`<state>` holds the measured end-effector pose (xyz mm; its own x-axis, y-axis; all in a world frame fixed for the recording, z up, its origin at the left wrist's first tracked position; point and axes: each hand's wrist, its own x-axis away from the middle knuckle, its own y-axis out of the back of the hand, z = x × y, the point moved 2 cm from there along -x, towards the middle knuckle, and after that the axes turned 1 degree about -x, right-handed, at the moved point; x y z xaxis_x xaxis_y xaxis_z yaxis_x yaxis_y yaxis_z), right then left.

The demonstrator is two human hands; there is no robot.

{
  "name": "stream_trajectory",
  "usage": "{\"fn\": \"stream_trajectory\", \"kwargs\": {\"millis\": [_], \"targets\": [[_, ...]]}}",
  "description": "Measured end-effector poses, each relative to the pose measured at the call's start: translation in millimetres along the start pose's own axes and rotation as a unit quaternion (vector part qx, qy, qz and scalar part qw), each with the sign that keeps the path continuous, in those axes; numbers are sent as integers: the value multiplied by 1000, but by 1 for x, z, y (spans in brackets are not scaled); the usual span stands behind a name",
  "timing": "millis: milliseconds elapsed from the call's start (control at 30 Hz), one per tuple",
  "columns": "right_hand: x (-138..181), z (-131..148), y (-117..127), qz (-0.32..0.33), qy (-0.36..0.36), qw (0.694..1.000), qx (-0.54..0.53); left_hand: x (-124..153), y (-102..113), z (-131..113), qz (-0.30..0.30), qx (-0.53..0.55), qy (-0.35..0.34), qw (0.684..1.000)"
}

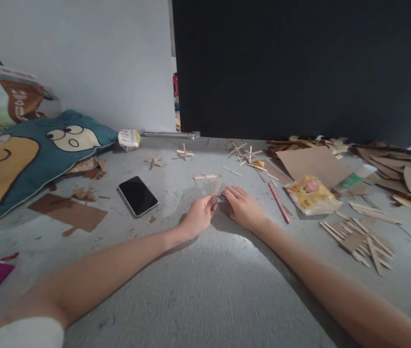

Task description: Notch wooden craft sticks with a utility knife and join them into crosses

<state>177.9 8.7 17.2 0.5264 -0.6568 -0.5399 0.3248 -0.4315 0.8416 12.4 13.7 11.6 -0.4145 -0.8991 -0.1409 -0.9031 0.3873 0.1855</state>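
Note:
My left hand (200, 214) pinches a small flat wooden craft stick (217, 187), which sticks up beyond the fingertips. Right beside it, my right hand (243, 205) has its fingers curled down close to the table. Between the two hands lies a small dark thing, mostly hidden by the fingers, that I cannot make out. Just past the hands is a short stack of craft sticks (204, 177). Farther back stand a small crossed-stick piece (184, 153) and, to its left, another crossed-stick piece (154, 161).
A phone (138, 195) and brown cardboard (68, 212) lie left, near a teal cushion (56, 154). At right are a red patterned pencil (279, 203), a yellow packet (312, 195), a glue stick (355, 178), loose craft sticks (361, 241) and stacked cardboard (401, 169).

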Motion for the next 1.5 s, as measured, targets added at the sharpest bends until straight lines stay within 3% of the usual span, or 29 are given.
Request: {"fn": "stream_trajectory", "kwargs": {"millis": [367, 767, 1200, 1367, 1500], "targets": [[-2, 7, 1, -7, -5, 1000, 10, 0, 5, 1, -5, -137, -68, 988], [-6, 7, 0, 2, -30, 999, 14, -3, -1, 1, -23, 26, -4, 999], [-4, 8, -1, -13, -38, 999, 13, -3, 2, -4, -36, -127, -62, 989], [-4, 11, 1, -14, -28, 999, 15, -4, 1, -4, -24, -138, -59, 988], [-5, 10, 0, -15, -28, 999, 11, -3, -2, 0, -23, -73, -40, 996]]}}
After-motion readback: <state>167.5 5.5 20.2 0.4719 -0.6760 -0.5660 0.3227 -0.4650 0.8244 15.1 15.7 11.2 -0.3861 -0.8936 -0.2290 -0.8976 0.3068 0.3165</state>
